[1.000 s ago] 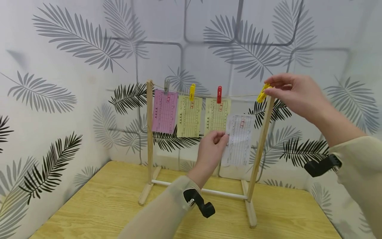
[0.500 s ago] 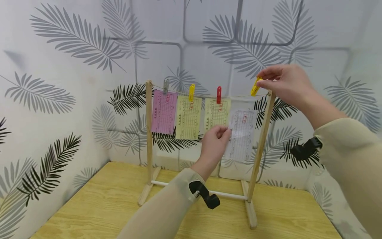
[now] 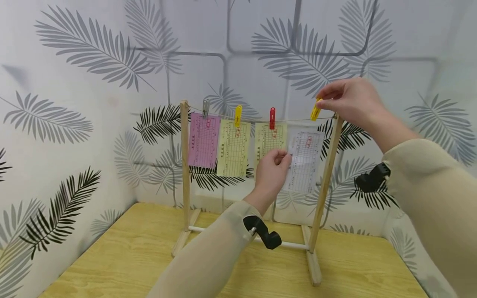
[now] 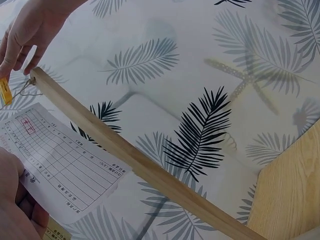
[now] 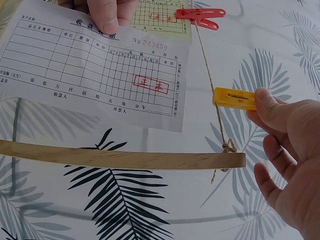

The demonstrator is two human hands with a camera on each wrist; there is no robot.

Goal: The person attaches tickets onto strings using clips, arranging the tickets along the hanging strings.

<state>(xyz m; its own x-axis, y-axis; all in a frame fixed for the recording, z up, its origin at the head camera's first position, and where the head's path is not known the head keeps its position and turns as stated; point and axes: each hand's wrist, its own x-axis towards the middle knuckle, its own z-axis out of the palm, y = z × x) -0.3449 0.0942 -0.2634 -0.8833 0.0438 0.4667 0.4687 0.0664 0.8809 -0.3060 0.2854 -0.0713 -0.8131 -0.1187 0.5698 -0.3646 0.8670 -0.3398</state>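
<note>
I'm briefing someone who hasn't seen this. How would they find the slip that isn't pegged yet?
Find the wooden rack on the table. Along its string hang three pegged slips; right of them, the left hand holds up the white slip. It alone is white and has no peg.

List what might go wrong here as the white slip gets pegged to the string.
1. The left hand pinches the white slip only at one edge, so it may tilt or slide.
2. The right hand holds the yellow peg beside the string, close to the post; it may clamp string without paper.
</note>
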